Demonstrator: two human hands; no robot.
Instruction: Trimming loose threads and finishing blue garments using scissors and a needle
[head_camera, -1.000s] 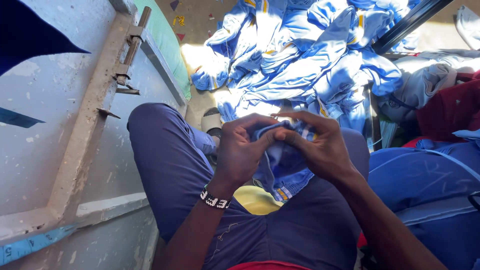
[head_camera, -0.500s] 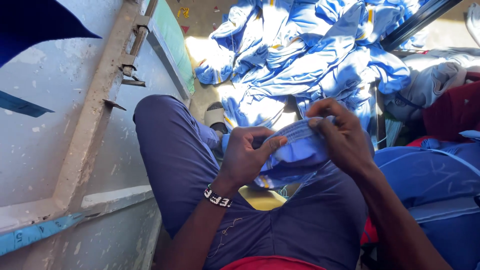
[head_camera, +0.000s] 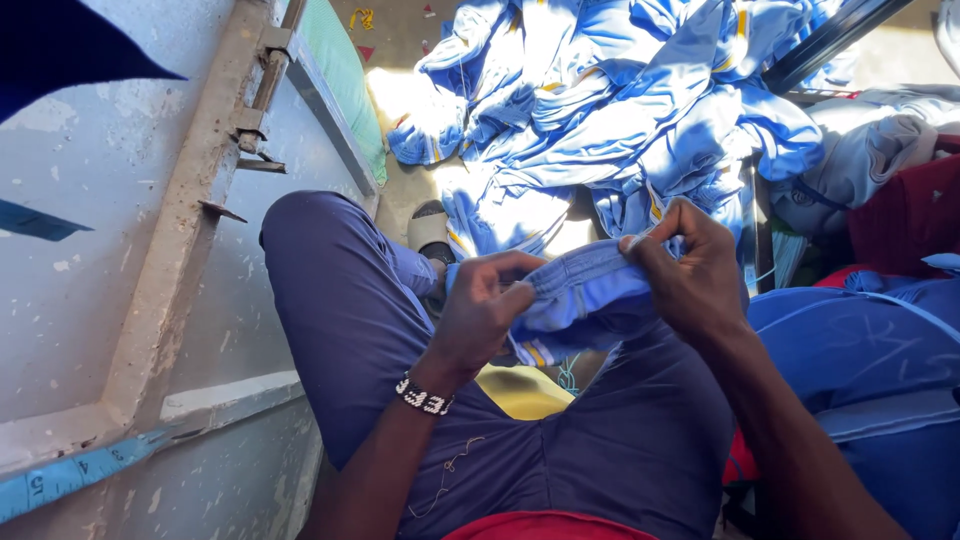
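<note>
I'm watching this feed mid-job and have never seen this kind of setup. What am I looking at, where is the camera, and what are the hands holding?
There is no machine here: a person works with two bare hands. The single picture comes from a camera worn on the head, looking down at the lap. The left hand, with a beaded bracelet on its wrist, and the right hand both pinch a piece of light blue cloth, stretched between them over the knees. The person wears dark blue trousers. On the floor ahead lies a pile of blue garments with yellow trim, in sunlight. To the left stands a grey painted metal door, with a tape measure along its lower edge. A blue bag sits to the right.
</note>
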